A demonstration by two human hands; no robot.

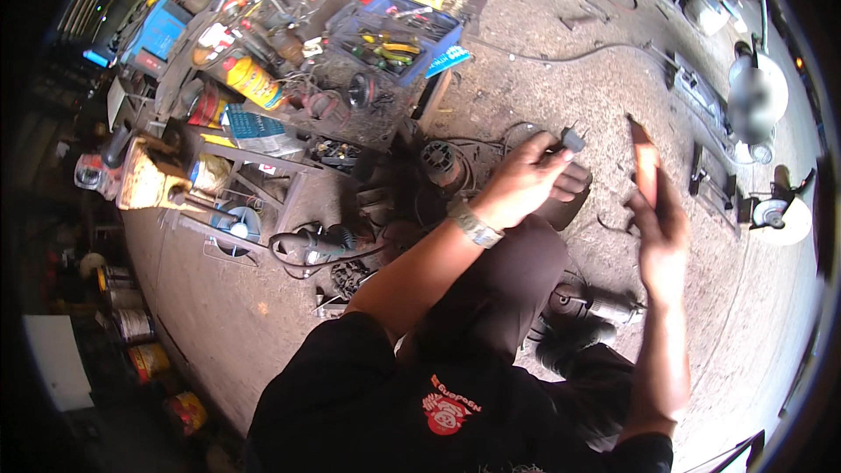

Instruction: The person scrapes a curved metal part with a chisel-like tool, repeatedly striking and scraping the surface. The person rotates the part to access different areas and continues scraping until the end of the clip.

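Observation:
My left hand point(536, 180), with a watch point(476, 226) on the wrist, reaches out past my knee. Its fingers pinch a small dark grey block-shaped piece point(572, 139), with a thin bit sticking up from it. To the right, my right hand point(663, 232) is closed round a slim orange tool point(646, 171) whose dark narrow tip points up and away; its exact kind is unclear. The two hands are apart. Left of my left hand sits a round motor housing point(442, 165) among dark cables. By my foot lies a power tool with a metal chuck point(618, 305).
A blue crate point(429, 57) of hand tools stands at the far left, near a yellow bottle point(252, 81). A corded teal power tool point(320, 247) lies left of my arm. A metal frame point(298, 188) stands beyond it. Machines with round discs point(782, 221) line the right.

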